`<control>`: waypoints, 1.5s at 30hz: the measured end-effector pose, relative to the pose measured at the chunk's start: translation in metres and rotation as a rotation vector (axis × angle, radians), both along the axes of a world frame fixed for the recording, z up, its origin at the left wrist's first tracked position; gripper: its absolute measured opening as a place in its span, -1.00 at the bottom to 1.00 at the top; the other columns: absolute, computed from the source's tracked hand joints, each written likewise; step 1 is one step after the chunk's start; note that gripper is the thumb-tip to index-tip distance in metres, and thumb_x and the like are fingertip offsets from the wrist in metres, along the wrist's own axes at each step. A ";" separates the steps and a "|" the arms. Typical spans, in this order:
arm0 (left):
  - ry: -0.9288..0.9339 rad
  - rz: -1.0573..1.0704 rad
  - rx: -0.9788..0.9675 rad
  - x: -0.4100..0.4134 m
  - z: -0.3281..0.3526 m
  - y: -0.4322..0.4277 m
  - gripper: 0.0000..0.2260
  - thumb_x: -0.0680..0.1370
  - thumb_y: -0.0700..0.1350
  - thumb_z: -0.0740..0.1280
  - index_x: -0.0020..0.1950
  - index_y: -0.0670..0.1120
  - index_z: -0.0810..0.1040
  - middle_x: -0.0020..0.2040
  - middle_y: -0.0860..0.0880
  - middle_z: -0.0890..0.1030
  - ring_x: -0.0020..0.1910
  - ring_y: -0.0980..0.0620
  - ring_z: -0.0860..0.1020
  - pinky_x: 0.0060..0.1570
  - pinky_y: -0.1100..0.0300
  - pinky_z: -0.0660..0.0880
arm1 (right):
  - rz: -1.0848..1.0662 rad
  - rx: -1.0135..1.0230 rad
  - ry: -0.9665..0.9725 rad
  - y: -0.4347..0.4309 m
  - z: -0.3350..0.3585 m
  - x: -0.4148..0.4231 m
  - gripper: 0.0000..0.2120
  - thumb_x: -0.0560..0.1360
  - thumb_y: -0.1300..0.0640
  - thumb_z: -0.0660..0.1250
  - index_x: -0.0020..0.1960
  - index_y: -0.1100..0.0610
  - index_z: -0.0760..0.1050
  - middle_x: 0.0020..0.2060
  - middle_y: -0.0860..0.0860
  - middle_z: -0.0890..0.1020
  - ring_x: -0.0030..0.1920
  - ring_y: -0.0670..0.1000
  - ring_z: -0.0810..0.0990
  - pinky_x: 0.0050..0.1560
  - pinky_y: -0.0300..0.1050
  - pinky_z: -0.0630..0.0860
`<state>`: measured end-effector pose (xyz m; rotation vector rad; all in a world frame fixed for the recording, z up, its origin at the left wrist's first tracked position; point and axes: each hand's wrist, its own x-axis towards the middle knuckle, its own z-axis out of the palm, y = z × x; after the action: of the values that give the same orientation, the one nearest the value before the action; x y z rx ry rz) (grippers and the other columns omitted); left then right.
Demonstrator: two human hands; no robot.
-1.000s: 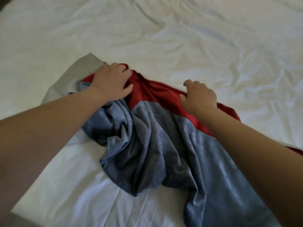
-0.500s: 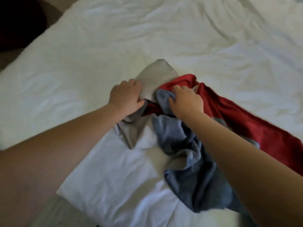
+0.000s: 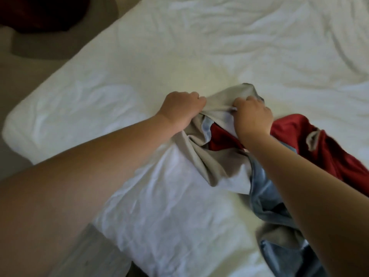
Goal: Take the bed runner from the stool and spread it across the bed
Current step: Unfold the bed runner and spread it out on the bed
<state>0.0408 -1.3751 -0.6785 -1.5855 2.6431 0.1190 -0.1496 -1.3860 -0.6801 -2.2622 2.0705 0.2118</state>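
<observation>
Head view, looking down on a white bed (image 3: 179,56) with a creased sheet. One rounded corner sits at 9 o'clock and another near 6 o'clock.

Bed runner (image 3: 215,164): it lies bunched on the sheet, not spread. The mass runs from just right of centre out to 3 o'clock and down to 5 o'clock, where it leaves my view. I see three cloths in it. There is a pale grey backing nearest centre, a red panel (image 3: 329,148) toward 3 o'clock, and a blue panel (image 3: 267,198) trailing toward 5 o'clock under the right forearm. The grey part is turned face up and twisted into folds.

Left hand (image 3: 182,108): just above centre, at 12 o'clock. The knuckles are up and the fingers are curled down tight on the grey edge, gripping it. The fingertips are hidden under the hand.

Right hand (image 3: 252,116): at 2 o'clock, close beside the left with a short stretch of grey cloth pulled taut between them. The fingers are closed around a fold of the same grey edge and the thumb side faces the left hand.

Both forearms come in from the bottom of the view, the left from 8 o'clock and the right from 4 o'clock.

Surroundings: beige floor (image 3: 30,80) shows past the bed edge at 10 o'clock. A dark red shape (image 3: 40,13) sits in the 11 o'clock corner, too dim for me to identify.
</observation>
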 end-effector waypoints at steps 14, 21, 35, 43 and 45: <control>-0.132 0.357 -0.054 0.176 0.011 0.010 -0.88 0.41 -0.34 0.24 -0.07 -0.26 0.45 -0.14 -0.28 0.50 -0.26 -0.29 0.52 -0.41 0.09 0.24 | 0.335 0.088 -0.221 0.004 0.010 0.146 -0.48 0.52 0.21 0.21 0.44 0.01 0.19 0.07 0.11 0.51 0.06 0.19 0.53 -0.20 -0.02 0.38; -0.096 0.288 -0.165 0.136 0.017 0.020 -0.80 0.36 -0.27 0.33 -0.03 -0.23 0.49 -0.17 -0.25 0.50 -0.23 -0.25 0.47 -0.39 0.06 0.27 | 0.203 0.127 -0.155 0.036 0.006 0.066 -0.59 0.57 0.04 0.19 0.39 0.09 0.27 0.14 0.13 0.50 0.11 0.19 0.51 -0.11 0.01 0.41; -0.104 -0.099 0.105 -0.018 0.031 0.063 -0.55 0.43 -0.24 0.27 0.31 0.01 0.42 0.22 -0.04 0.49 0.17 -0.09 0.47 0.05 -0.06 0.48 | 0.134 0.028 -0.112 0.127 0.037 -0.056 -0.75 0.59 0.01 0.12 0.05 0.14 0.48 -0.02 0.08 0.53 -0.07 0.12 0.50 -0.32 -0.08 0.25; -0.150 -0.136 0.266 -0.016 0.025 0.064 -0.60 0.43 0.01 0.30 0.27 0.05 0.41 0.12 -0.01 0.53 0.11 -0.09 0.52 0.02 -0.03 0.49 | 0.157 0.005 -0.303 0.152 0.025 -0.028 -0.74 0.54 -0.02 0.19 0.12 0.11 0.47 0.01 0.04 0.52 -0.01 0.08 0.50 -0.25 -0.06 0.39; -0.165 -0.127 0.237 0.000 0.025 0.058 -0.63 0.44 -0.03 0.30 0.24 0.02 0.43 0.11 -0.02 0.53 0.09 -0.10 0.52 0.00 0.00 0.47 | 0.176 -0.009 -0.312 0.147 0.024 -0.005 -0.70 0.53 -0.02 0.21 0.18 0.11 0.44 0.03 0.05 0.50 0.02 0.08 0.48 -0.16 -0.08 0.39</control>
<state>0.0408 -1.3175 -0.6539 -1.2930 2.4879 0.2709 -0.1548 -1.2393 -0.6565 -2.3071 1.7245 -0.1352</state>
